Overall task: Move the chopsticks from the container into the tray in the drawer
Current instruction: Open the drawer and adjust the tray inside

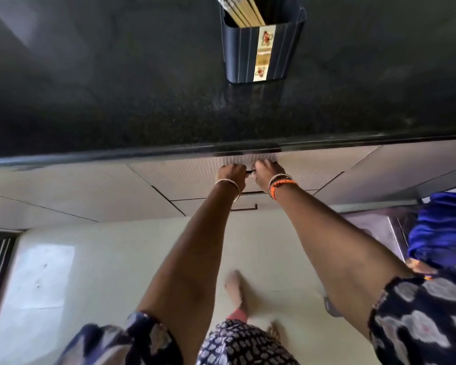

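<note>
A dark speckled stone bench [116,88] stretches in front of me, with pale drawer fronts under its edge and a cream floor [103,259] below. Both my hands are down at the top drawer [190,172], just beneath the bench edge. My left hand [232,173] is curled round the thin black handle [248,172], and my right hand [267,171] grasps the same handle just beside it, the two hands nearly touching. The drawer looks closed, so I cannot see any tray.

The chopsticks [244,11] are well beyond my hands, farther back on the bench, standing in one dark blue container [261,54] with a decorated label strip down its front. They are a tight bundle of pale yellow sticks cut off by the top edge; I cannot count them exactly. Two further drawer handles show below my hands.
</note>
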Demonstrator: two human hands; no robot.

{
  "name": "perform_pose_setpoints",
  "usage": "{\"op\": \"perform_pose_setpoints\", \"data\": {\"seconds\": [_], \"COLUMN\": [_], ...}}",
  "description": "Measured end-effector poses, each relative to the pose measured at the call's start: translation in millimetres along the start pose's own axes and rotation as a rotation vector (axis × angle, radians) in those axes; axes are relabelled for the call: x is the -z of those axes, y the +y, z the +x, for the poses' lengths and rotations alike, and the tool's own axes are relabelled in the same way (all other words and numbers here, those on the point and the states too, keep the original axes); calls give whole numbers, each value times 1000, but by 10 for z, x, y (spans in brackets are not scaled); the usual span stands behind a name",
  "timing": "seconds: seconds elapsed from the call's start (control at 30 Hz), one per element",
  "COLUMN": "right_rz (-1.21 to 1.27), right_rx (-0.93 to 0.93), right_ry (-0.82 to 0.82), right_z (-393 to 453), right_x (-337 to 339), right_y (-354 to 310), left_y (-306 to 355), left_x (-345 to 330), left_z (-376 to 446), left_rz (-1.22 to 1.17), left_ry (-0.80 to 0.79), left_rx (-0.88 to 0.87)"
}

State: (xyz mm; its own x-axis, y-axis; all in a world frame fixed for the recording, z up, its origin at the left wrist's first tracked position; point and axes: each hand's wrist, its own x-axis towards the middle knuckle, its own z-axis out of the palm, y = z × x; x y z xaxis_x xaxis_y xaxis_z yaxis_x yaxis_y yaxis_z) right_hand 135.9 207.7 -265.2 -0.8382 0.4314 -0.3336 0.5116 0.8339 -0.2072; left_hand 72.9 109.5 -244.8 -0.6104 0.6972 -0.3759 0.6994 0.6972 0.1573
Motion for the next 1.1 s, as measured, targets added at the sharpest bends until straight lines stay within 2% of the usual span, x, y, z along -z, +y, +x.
{"op": "perform_pose_setpoints", "data": {"seconds": [0.27,0.4,0.5,0.57,0.6,0.67,0.73,0.77,0.8,0.83,0.87,0.93,0.97,1.1], "right_rz": [-15,-140,-119,-106,-114,-119,-73,-17,32,81,144,266,306,347], "right_rx": [37,110,98,137,172,220,300,345,371,338,253,80,53,119], "right_ry": [68,-5,90,98,93,190,448,571,643,608,466,63,-59,-233], "right_z": [-350,-700,-1113,-1382,-1520,-1780,-2005,-2073,-2096,-2080,-2039,-1996,-2001,-2144], "right_x": [-128,-247,-323,-293,-262,-145,43,147,246,322,369,364,331,270], "right_y": [-12,5,-11,-45,-64,-100,-134,-125,-104,-66,-21,32,46,113], "left_y": [111,194,253,272,282,302,280,243,203,162,121,87,93,173], "left_x": [-66,-232,-363,-443,-465,-437,-279,-195,-131,-85,-56,-67,-97,-193], "left_z": [-328,-631,-972,-1235,-1386,-1716,-1968,-2039,-2071,-2072,-2037,-2017,-2039,-2264], "left_rz": [46,91,126,46,-30,-227,-299,-264,-213,-181,-172,-200,-212,-234], "left_ry": [-47,-27,-39,-12,62,349,692,794,798,704,546,203,103,63], "left_rx": [33,22,-7,-25,-38,-119,-266,-318,-319,-267,-197,-97,-90,-109]}}
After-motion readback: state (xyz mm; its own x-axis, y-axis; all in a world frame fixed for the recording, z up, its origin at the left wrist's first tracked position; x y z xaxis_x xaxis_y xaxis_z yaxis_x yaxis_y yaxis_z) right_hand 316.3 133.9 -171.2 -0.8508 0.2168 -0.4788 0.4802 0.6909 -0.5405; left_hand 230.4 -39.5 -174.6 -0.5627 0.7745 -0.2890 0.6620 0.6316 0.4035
